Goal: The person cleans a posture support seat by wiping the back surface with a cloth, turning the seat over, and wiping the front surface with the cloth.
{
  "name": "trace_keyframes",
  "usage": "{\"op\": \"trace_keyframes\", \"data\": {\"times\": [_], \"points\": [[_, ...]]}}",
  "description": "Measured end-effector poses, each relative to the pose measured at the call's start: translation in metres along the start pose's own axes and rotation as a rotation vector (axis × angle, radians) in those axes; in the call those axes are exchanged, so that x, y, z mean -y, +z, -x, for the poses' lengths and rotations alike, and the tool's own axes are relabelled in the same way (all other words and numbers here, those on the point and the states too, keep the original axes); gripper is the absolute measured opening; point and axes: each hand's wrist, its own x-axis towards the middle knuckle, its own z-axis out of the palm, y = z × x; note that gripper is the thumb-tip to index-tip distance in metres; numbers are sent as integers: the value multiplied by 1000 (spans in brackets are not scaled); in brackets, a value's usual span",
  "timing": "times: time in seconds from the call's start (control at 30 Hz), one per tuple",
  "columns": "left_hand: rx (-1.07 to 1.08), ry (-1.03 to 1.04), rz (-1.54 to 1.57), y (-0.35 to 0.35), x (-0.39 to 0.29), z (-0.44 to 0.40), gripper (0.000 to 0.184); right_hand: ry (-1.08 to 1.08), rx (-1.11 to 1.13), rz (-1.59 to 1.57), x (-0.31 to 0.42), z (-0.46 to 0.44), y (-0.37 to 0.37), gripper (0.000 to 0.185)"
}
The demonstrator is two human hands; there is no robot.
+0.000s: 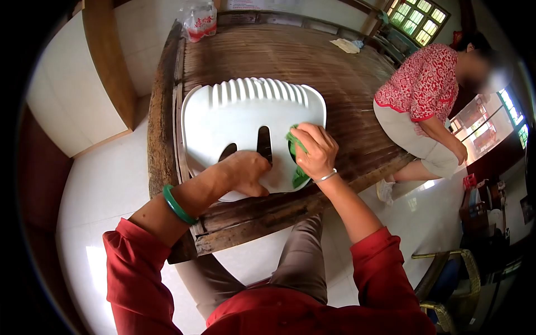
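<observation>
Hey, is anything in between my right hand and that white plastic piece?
Yes, the green cloth: it is bunched in your right hand, at the right-hand opening of the white plastic piece. Nothing visible stands between your left hand and the plastic.

One white plastic piece (223, 123), one green cloth (300, 177), two bangles (177, 204) (325, 176), the wearer's two hands (245, 170) (316, 151) and one other person (424, 78) show.
</observation>
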Motion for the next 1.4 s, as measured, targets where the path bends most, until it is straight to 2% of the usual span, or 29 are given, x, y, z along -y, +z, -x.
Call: {"op": "trace_keyframes", "data": {"times": [0.2,0.43,0.7,0.9,1.1,1.3,1.4], "points": [[-8,22,-17,5,4,-5,44,-5,51,37,-9,12,-9,25],[16,-3,-20,5,5,-4,45,-77,-30,24,-4,-9,6,23],[76,-45,-59,0,1,-7,44,-90,68,89,-8,-7,-8,23],[3,-26,-33,0,4,-2,45,-123,53,77,-9,-4,-6,24],[75,-45,-67,2,4,-9,44,-78,166,90,-17,10,-20,25],[17,-46,-36,0,2,-2,44,-110,30,39,-5,-14,3,25],[-26,-19,-25,3,5,-3,44,-110,92,58,-13,2,-12,26]]}}
